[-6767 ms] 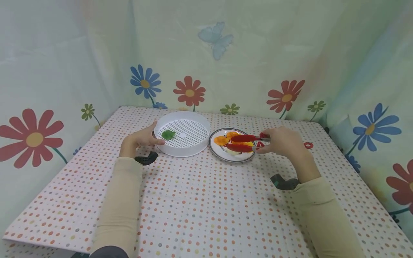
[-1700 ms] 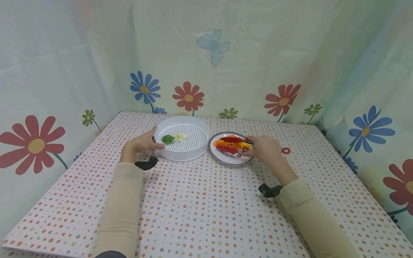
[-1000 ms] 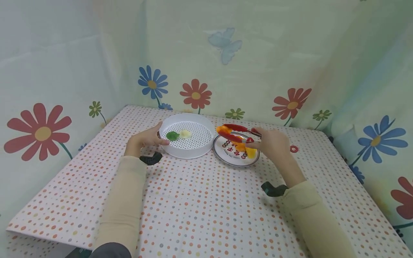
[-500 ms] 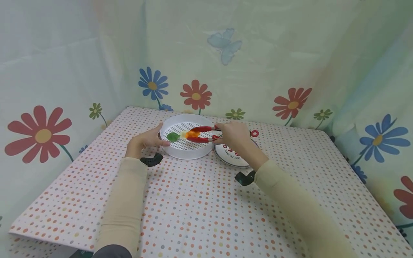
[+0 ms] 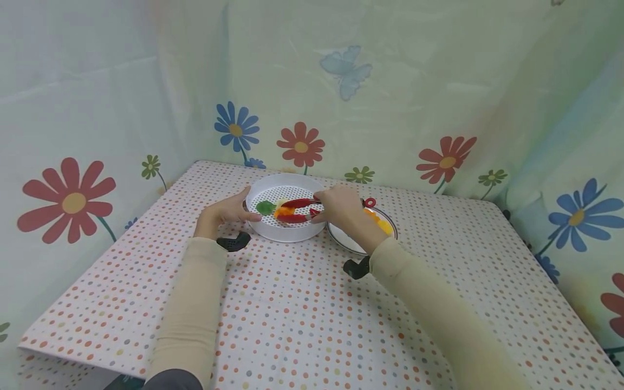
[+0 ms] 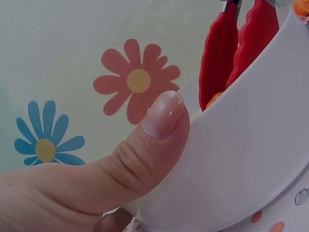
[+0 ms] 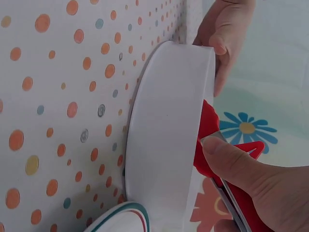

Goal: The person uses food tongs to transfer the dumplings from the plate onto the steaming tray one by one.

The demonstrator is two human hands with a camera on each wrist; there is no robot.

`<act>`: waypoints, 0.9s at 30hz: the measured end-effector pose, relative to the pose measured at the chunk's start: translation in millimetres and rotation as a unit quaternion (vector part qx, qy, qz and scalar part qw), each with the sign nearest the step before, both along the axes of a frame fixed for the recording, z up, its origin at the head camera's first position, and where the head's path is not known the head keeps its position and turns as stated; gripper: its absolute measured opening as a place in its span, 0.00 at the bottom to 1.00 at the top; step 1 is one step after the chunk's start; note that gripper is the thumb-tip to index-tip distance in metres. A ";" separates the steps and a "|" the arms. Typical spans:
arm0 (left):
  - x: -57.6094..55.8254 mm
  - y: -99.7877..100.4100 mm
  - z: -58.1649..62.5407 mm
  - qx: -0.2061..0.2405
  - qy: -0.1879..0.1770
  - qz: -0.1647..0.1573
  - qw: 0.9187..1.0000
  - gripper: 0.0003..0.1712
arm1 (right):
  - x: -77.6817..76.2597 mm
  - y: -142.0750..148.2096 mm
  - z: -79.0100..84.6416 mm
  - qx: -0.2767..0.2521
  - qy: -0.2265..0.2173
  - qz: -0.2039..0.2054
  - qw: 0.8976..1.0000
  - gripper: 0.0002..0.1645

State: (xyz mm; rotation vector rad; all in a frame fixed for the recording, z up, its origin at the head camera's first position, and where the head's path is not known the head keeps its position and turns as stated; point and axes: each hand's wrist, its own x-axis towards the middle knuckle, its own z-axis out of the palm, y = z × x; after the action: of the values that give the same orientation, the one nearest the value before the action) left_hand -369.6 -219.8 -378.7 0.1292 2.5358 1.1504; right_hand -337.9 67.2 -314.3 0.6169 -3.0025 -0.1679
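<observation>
A round white steamer basket [image 5: 287, 234] with a perforated floor stands on the table. My left hand [image 5: 225, 210] grips its left side; in the left wrist view the thumb [image 6: 161, 121] lies against the outer wall. My right hand [image 5: 341, 208] holds red-tipped kitchen tongs [image 5: 298, 203], their tips inside the basket around an orange food piece [image 5: 281, 212]. Whether that piece touches the basket floor I cannot tell. Beside it lie a green leafy piece [image 5: 265, 208] and a pale piece [image 5: 280, 202]. In the right wrist view the basket wall [image 7: 164, 125] hides the tong ends.
Right of the basket, close against it, a dark-rimmed white plate [image 5: 341, 244] bears orange and yellow pieces [image 5: 384, 225], partly hidden by my right forearm. A dotted cloth [image 5: 302, 325] covers the table; a flowered curtain [image 5: 390, 97] hangs behind and at both sides.
The pale piece came into the basket after the oldest frame. The tongs picked up an orange piece from the plate and carried it left into the basket. My left hand stayed on the basket.
</observation>
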 end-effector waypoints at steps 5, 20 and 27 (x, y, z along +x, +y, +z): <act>0.6 -0.1 -0.4 -0.005 0.000 0.002 1.000 0.67 | -2.3 -4.6 -4.2 0.005 0.004 0.003 1.000 0.44; 0.3 0.9 1.6 0.004 -0.001 0.001 1.000 0.68 | -5.8 -5.3 -8.3 -0.020 -0.008 -0.010 1.000 0.44; 0.2 0.9 -1.2 0.016 0.003 0.003 1.000 0.70 | -6.0 -2.3 -6.9 -0.019 -0.015 -0.017 1.000 0.46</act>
State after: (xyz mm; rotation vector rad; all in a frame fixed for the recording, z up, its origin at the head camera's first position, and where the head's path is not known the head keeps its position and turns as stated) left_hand -369.4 -218.9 -380.0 0.1340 2.5247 1.1943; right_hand -344.0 65.0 -321.2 0.5700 -3.0385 -0.1028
